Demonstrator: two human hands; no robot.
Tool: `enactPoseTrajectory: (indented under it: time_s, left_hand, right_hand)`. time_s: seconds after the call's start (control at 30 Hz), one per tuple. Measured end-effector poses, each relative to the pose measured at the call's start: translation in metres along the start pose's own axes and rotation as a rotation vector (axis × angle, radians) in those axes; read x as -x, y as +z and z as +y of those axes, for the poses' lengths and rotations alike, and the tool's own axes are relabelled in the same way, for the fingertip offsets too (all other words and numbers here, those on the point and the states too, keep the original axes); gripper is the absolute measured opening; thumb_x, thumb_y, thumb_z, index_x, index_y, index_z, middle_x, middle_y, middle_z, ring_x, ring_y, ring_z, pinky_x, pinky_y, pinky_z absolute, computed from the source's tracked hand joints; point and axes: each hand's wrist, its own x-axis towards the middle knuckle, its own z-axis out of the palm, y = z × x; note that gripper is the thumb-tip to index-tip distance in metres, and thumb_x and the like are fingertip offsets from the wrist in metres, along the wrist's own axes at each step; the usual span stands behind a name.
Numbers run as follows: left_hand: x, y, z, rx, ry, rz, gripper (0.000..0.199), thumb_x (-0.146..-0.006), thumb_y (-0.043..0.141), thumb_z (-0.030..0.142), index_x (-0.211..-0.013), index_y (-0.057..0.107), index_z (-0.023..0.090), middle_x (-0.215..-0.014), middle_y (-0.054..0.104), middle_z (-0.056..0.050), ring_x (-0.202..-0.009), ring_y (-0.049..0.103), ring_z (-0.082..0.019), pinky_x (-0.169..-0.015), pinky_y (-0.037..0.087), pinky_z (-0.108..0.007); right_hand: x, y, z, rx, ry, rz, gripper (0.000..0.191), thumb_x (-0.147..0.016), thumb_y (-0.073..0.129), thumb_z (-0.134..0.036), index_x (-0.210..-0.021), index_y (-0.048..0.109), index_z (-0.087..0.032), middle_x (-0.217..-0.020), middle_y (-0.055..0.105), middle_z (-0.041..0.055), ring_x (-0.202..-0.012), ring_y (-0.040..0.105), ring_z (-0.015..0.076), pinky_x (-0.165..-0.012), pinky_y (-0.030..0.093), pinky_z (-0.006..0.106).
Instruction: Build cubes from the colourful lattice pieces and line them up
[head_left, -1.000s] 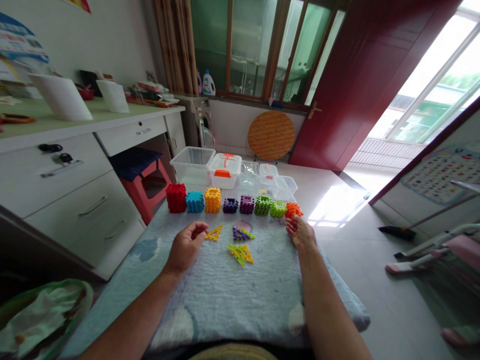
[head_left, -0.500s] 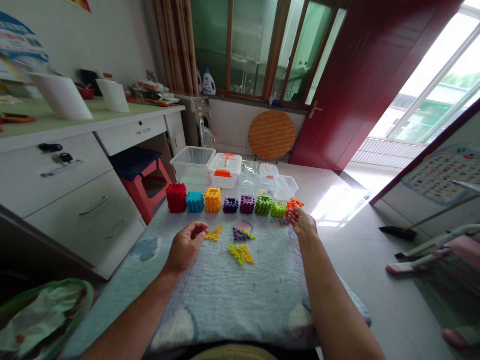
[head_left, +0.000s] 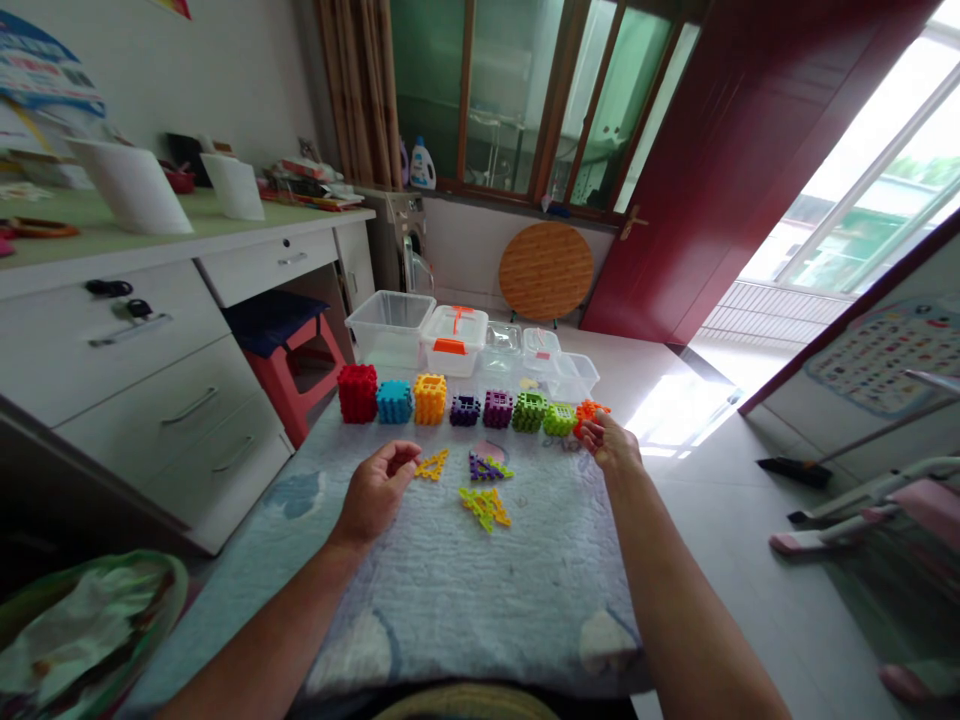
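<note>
Orange piece joining the row of cubes

Fingers of our right hand point(head_left: 615, 445) pinch the orange block point(head_left: 591, 412) at the right end of the row, just beside the light green cube point(head_left: 558, 418). Our left hand point(head_left: 375, 490) rests on the blue mat point(head_left: 480, 590), fingers curled loosely together on nothing, near the yellow triangle point(head_left: 433, 465). We count 7 cubes lined up from the red cube point(head_left: 357, 392) rightward. To seat the orange block well, we judge it best to keep it level, align it with the row, and let go only once it sits flat.
</note>
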Motion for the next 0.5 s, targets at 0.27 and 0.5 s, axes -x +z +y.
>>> enactPoseTrajectory:
  time_s: [0.27,0.5]
  left_hand:
    - [0.001,0.002,0.007,0.010,-0.003,-0.002,0.025,-0.071,0.060,0.035,-0.089,0.064,0.017,-0.081,0.068,-0.003,-0.076,0.063,-0.019,-0.073,0.050,-0.030]
    - [0.002,0.002,0.009,0.031,-0.005,-0.001,0.024,-0.070,0.060,0.032,-0.088,0.064,0.017,-0.080,0.068,-0.003,-0.076,0.063,-0.018,-0.075,0.050,-0.029]
  right_hand:
    - [0.005,-0.002,-0.004,0.061,0.053,0.018,0.018,-0.089,0.060,-0.027,-0.078,0.053,-0.014,-0.049,0.061,0.0021,-0.036,0.054,0.0096,-0.033,0.045,0.016]
    - [0.013,-0.011,-0.001,0.073,0.034,-0.033,0.021,-0.091,0.055,-0.027,-0.074,0.050,-0.016,-0.047,0.059,0.0006,-0.035,0.053,0.0087,-0.032,0.043,0.015]
